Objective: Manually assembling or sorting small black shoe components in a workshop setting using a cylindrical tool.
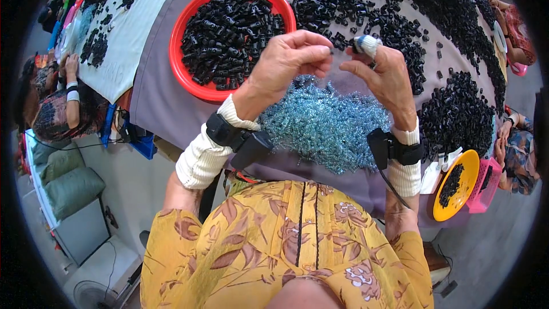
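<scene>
Table (154, 77): extends under and around the basin; is draped in grey cloth. Side table (123, 51): lies left of the basin; carries pale cloth and more black parts. Parts (460, 106), black, loose: cover much of the cloth right of the basin; form a wide far band and a dense nearer heap. Springs (326, 126), pale blue, coiled: lie in one tangled pile, right of the basin and nearer the body. Basin (175, 51), red, round: rests on the table; is filled with black parts. Co-workers: are visible well left (54, 109) and well right (520, 154) of the basin.

Left hand (291, 56): is raised at the near right edge of the basin. Has thumb and index tip pressed together, pinching a small dark bit (330, 51); cannot tell its kind. Right hand (389, 77): is raised farther right of the basin, beyond the springs. Has thumb and index curved toward each other; cannot tell whether closed on anything.

Plate (469, 180), yellow: stands far right of the basin; holds a small dark heap. Basket (485, 197), pink: stands just past the plate. Finger cover (370, 46), white: sits on the right index, right of the basin.
</scene>
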`<action>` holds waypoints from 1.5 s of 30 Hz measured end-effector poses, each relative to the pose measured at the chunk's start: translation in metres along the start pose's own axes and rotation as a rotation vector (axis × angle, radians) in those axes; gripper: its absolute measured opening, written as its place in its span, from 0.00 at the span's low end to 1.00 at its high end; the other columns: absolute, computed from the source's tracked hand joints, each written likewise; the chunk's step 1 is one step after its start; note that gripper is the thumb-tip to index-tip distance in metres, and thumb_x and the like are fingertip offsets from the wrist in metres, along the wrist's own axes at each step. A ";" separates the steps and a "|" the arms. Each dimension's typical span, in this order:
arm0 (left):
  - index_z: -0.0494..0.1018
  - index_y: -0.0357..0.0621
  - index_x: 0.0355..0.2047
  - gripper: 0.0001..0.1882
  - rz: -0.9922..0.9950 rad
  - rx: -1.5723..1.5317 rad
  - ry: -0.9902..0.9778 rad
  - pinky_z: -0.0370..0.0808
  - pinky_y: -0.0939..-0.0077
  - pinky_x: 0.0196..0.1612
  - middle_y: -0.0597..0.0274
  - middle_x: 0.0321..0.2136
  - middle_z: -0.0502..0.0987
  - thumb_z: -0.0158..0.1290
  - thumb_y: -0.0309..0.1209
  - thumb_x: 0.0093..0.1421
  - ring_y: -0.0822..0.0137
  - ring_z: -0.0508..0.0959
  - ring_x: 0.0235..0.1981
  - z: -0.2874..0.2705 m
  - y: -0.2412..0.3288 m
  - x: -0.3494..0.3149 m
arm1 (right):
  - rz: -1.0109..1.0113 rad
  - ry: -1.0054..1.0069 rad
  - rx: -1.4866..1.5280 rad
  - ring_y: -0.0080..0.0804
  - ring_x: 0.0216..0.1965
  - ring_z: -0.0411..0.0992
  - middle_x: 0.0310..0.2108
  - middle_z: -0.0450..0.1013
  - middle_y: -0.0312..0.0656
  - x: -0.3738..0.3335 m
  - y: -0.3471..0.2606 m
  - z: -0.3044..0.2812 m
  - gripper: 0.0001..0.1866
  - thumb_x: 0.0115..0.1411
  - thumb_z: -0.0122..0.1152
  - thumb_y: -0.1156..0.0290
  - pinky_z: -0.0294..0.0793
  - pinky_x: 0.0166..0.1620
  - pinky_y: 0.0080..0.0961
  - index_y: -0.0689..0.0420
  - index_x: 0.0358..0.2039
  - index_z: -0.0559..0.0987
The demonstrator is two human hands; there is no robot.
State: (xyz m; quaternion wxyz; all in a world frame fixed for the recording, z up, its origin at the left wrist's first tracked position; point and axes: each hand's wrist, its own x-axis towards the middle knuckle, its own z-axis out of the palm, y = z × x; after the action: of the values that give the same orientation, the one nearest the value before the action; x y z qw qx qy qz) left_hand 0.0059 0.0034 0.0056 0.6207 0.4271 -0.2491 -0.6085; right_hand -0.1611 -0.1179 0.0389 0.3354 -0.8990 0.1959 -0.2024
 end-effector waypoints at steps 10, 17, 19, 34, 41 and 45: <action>0.71 0.35 0.46 0.14 0.039 -0.052 0.114 0.78 0.76 0.39 0.59 0.34 0.77 0.51 0.25 0.60 0.71 0.78 0.33 -0.012 0.000 -0.008 | 0.052 -0.117 -0.416 0.50 0.29 0.74 0.22 0.72 0.50 -0.005 0.030 0.027 0.13 0.48 0.65 0.65 0.72 0.31 0.40 0.61 0.24 0.72; 0.71 0.36 0.47 0.14 0.034 -0.029 0.131 0.78 0.78 0.38 0.59 0.33 0.77 0.51 0.25 0.61 0.72 0.78 0.32 -0.016 -0.001 -0.009 | 0.207 -0.084 -0.363 0.51 0.27 0.72 0.21 0.71 0.52 -0.015 0.042 0.001 0.11 0.50 0.62 0.69 0.71 0.30 0.39 0.63 0.25 0.72; 0.72 0.37 0.46 0.13 0.027 -0.027 0.118 0.78 0.78 0.37 0.60 0.33 0.77 0.51 0.26 0.61 0.73 0.78 0.31 -0.014 -0.001 -0.007 | 0.141 -0.067 -0.373 0.49 0.26 0.73 0.22 0.72 0.52 -0.023 0.048 0.001 0.09 0.50 0.62 0.71 0.71 0.30 0.38 0.63 0.25 0.73; 0.73 0.37 0.39 0.09 -0.057 -0.114 0.079 0.72 0.83 0.27 0.64 0.27 0.75 0.53 0.28 0.59 0.76 0.75 0.24 0.005 -0.014 0.000 | 0.096 -0.174 -0.079 0.43 0.20 0.69 0.17 0.67 0.49 -0.008 0.018 0.003 0.10 0.50 0.62 0.70 0.66 0.25 0.34 0.64 0.24 0.72; 0.76 0.38 0.37 0.09 0.028 0.273 0.046 0.66 0.91 0.21 0.71 0.23 0.74 0.56 0.30 0.57 0.84 0.70 0.20 0.022 -0.011 0.003 | -0.043 -0.160 -0.043 0.34 0.16 0.66 0.15 0.66 0.45 -0.004 0.008 -0.006 0.08 0.52 0.60 0.71 0.65 0.23 0.29 0.64 0.26 0.74; 0.77 0.39 0.36 0.09 0.063 0.367 0.032 0.65 0.91 0.20 0.73 0.22 0.73 0.56 0.30 0.57 0.84 0.69 0.19 0.023 -0.003 -0.002 | 0.043 -0.148 0.079 0.28 0.17 0.67 0.17 0.68 0.43 -0.005 0.004 -0.008 0.09 0.52 0.61 0.70 0.66 0.24 0.25 0.63 0.30 0.76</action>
State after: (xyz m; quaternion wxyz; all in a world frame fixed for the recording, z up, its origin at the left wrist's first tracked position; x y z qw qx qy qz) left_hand -0.0152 0.0002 0.0155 0.5550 0.5349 -0.3593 -0.5260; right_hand -0.1698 -0.1225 0.0402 0.3883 -0.8932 0.1816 -0.1358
